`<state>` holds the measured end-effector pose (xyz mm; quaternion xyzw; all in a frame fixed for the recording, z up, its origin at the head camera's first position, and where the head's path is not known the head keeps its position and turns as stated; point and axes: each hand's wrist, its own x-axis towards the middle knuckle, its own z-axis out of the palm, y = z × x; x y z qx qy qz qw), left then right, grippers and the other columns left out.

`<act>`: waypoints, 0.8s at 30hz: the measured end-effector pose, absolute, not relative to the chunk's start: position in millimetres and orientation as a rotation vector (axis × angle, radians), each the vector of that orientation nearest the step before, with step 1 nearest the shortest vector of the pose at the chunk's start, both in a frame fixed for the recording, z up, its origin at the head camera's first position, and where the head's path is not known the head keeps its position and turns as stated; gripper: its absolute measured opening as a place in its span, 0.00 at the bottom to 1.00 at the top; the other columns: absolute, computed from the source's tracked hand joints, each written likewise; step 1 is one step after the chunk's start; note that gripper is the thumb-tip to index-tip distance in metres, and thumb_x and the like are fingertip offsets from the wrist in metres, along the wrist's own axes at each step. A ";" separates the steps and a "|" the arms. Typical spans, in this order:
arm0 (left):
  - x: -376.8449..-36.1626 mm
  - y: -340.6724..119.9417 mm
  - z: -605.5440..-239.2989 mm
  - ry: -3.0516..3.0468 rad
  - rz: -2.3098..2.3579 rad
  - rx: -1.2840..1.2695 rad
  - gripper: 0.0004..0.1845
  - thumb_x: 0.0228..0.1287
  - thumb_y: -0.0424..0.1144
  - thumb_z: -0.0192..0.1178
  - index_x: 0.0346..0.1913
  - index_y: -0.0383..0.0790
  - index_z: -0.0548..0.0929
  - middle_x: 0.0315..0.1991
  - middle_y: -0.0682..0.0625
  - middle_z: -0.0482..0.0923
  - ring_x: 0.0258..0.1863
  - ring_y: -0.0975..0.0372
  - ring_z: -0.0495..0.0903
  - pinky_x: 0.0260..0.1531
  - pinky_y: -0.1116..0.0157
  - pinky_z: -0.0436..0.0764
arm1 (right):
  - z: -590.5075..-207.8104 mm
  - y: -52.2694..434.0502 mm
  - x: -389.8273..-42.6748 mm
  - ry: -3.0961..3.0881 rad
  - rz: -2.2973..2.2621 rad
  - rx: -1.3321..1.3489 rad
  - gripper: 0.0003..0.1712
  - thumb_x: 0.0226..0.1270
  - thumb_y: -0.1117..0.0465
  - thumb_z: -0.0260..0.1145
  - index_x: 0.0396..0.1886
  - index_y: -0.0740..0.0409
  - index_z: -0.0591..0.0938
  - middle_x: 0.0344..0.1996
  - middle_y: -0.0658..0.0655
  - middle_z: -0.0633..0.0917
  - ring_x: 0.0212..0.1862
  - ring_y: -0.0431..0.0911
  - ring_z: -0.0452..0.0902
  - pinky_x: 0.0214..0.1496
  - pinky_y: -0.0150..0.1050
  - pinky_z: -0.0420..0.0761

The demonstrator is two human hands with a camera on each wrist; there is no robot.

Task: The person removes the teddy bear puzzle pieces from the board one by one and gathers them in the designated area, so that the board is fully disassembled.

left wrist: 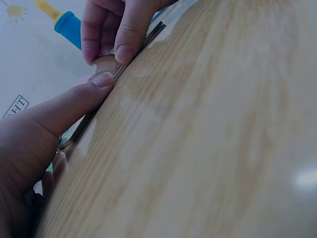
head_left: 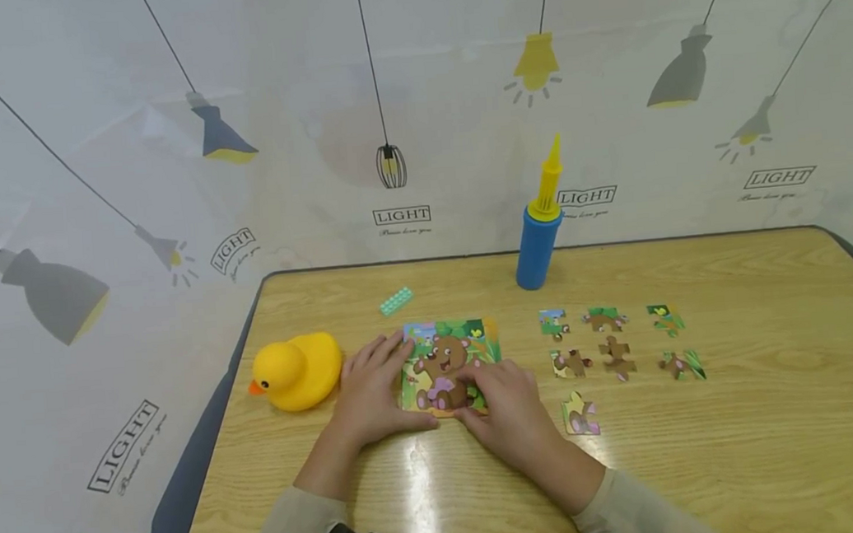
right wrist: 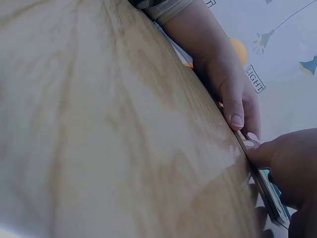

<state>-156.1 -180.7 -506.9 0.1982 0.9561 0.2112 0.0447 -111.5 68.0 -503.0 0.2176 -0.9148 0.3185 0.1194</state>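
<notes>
A puzzle board with a brown bear picture lies on the table. My left hand rests along its left side, fingers fairly straight at the upper left edge and thumb stretched along the bottom edge. At the lower right of the board, my right hand pinches a small puzzle piece between thumb and fingers. In the left wrist view this brown piece stands slightly raised at the near edge, close to the left thumb tip. The right hand covers most of that corner from above.
Several loose puzzle pieces, one of them a piece with green leaves, lie spread right of the board. A yellow rubber duck sits left of the left hand. Behind are a small mint studded strip and a blue and yellow hand pump standing upright.
</notes>
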 end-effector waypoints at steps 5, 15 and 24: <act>-155.3 -180.0 -504.7 2.922 0.651 0.609 0.71 0.38 0.80 0.76 0.84 0.48 0.64 0.86 0.52 0.52 0.84 0.48 0.50 0.78 0.41 0.50 | -503.2 68.4 -112.5 -2.656 0.985 0.676 0.27 0.54 0.61 0.87 0.55 0.50 0.88 0.41 0.45 0.90 0.42 0.44 0.76 0.48 0.47 0.73; -155.2 -179.4 -503.8 2.938 0.646 0.631 0.70 0.38 0.79 0.77 0.84 0.47 0.66 0.86 0.50 0.52 0.83 0.47 0.52 0.78 0.40 0.51 | -505.5 73.9 -111.6 -2.623 0.863 0.713 0.20 0.53 0.60 0.84 0.46 0.53 0.90 0.37 0.46 0.90 0.37 0.43 0.73 0.44 0.44 0.73; -153.9 -179.0 -503.5 2.940 0.673 0.626 0.70 0.38 0.78 0.78 0.84 0.47 0.66 0.86 0.49 0.54 0.83 0.46 0.52 0.77 0.37 0.52 | -509.7 84.4 -111.0 -2.397 0.844 0.810 0.19 0.43 0.54 0.84 0.37 0.52 0.91 0.29 0.44 0.86 0.35 0.41 0.75 0.40 0.42 0.76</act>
